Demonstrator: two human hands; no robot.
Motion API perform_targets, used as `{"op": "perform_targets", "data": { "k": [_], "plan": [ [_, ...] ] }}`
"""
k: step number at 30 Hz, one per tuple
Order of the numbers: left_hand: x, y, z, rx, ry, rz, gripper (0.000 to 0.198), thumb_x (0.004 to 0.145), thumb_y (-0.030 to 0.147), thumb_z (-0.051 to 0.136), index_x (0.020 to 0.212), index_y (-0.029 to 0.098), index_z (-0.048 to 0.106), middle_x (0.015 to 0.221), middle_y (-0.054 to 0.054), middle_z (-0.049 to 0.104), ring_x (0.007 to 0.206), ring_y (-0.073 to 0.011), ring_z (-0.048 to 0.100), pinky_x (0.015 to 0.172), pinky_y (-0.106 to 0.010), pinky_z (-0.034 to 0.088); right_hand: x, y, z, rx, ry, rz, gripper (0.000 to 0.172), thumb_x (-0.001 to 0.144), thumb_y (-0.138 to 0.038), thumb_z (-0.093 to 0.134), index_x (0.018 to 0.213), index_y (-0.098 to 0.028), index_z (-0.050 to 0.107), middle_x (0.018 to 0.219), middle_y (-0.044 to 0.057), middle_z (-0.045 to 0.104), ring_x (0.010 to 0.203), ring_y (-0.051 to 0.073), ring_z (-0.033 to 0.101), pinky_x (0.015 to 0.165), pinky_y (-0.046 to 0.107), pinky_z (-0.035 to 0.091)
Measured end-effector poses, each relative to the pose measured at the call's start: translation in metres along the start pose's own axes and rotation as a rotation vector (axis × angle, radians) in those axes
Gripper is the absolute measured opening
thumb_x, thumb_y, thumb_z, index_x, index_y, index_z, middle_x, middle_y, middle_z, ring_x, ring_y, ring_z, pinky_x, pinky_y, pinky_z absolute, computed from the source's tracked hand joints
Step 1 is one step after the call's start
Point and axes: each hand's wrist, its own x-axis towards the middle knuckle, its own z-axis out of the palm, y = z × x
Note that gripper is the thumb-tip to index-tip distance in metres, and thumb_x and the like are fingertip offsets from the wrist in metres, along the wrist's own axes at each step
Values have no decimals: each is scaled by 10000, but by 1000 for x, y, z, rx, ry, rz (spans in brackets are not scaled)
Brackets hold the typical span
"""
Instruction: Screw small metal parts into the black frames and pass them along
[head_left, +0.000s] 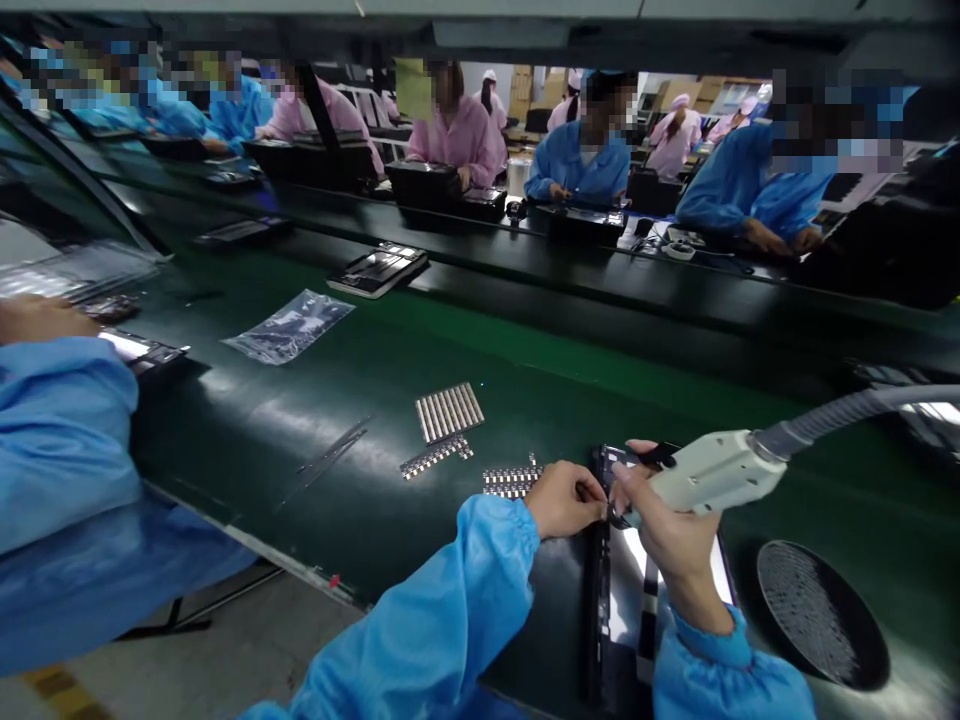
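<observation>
My right hand [667, 525] is wrapped round a white power screwdriver [712, 470] with a grey hose, its tip pointing down at the left edge of a dark flat device [622, 600] lying on the green belt. My left hand [566, 497] is pinched together right beside that tip, at the same edge of the device; whatever sits between its fingers is too small to make out. Both arms wear blue sleeves.
Strips of small metal parts [448, 411] lie left of my hands, with more strips [512, 481] just beside my left hand. A round black dish of screws [821, 610] sits at the right. A clear plastic bag [289, 327] and another device [377, 268] lie farther along. A co-worker's blue sleeve [60, 450] fills the left.
</observation>
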Motion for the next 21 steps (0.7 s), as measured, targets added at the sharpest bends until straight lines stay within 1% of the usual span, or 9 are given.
{"op": "perform_targets", "data": {
  "k": [3, 5, 7, 11, 14, 16, 18, 20, 21],
  "plan": [
    [0, 1, 1, -61, 17, -95, 223, 631, 182, 742, 824, 139, 637, 592, 40, 594, 517, -99, 567, 454, -175, 442, 0, 2, 0, -7, -14, -9, 331, 745, -217, 747, 1048, -157, 628, 487, -53, 585, 402, 126, 541, 452, 268, 475],
    [-1, 5, 1, -96, 10, -155, 238, 632, 175, 742, 825, 146, 606, 573, 52, 562, 479, -97, 546, 416, -183, 452, 0, 4, 0, -16, -21, -6, 334, 753, -216, 742, 1059, -154, 625, 496, -51, 590, 408, 128, 542, 457, 274, 477],
    [-1, 9, 1, -121, 1, -190, 208, 640, 157, 726, 791, 153, 584, 565, 55, 547, 467, -98, 540, 398, -193, 464, 0, 5, -1, -27, -21, 1, 334, 753, -221, 745, 1058, -154, 625, 506, -48, 594, 418, 132, 547, 468, 282, 480],
    [-2, 11, -1, -143, -5, -214, 206, 637, 130, 721, 773, 156, 569, 571, 52, 552, 468, -97, 551, 391, -185, 469, 0, 7, -2, -56, -25, 8, 307, 763, -225, 746, 1036, -160, 623, 515, -47, 595, 436, 142, 556, 496, 302, 486],
    [-2, 8, -1, -114, 4, -201, 193, 639, 135, 716, 772, 154, 577, 574, 49, 561, 474, -101, 560, 395, -180, 462, -1, 8, -4, -75, -44, 7, 210, 775, -225, 738, 944, -168, 626, 519, -40, 593, 443, 144, 553, 496, 305, 480],
    [-1, 6, 2, -85, 10, -183, 190, 634, 139, 718, 772, 150, 589, 579, 46, 571, 487, -103, 573, 417, -180, 466, -2, 8, -4, -92, -56, 13, 170, 780, -227, 734, 895, -173, 620, 515, -38, 590, 442, 144, 551, 491, 305, 478],
    [0, 8, 3, -63, 14, -174, 192, 628, 138, 726, 775, 144, 602, 581, 43, 581, 506, -105, 588, 457, -184, 482, -3, 8, -4, -110, -61, 24, 177, 783, -234, 729, 901, -178, 610, 513, -44, 584, 453, 146, 556, 514, 313, 487],
    [0, 12, -1, -76, -18, -186, 165, 648, 134, 715, 778, 136, 614, 580, 35, 593, 518, -109, 599, 487, -200, 501, -5, 8, -4, -130, -66, 38, 194, 787, -250, 722, 921, -185, 599, 524, -52, 578, 465, 143, 560, 542, 319, 498],
    [0, 15, -7, -101, -67, -201, 135, 671, 139, 704, 777, 129, 621, 581, 25, 601, 524, -114, 606, 496, -210, 509, -6, 8, -3, -141, -69, 43, 203, 787, -261, 720, 929, -189, 593, 529, -55, 576, 468, 141, 561, 546, 316, 500]
  ]
}}
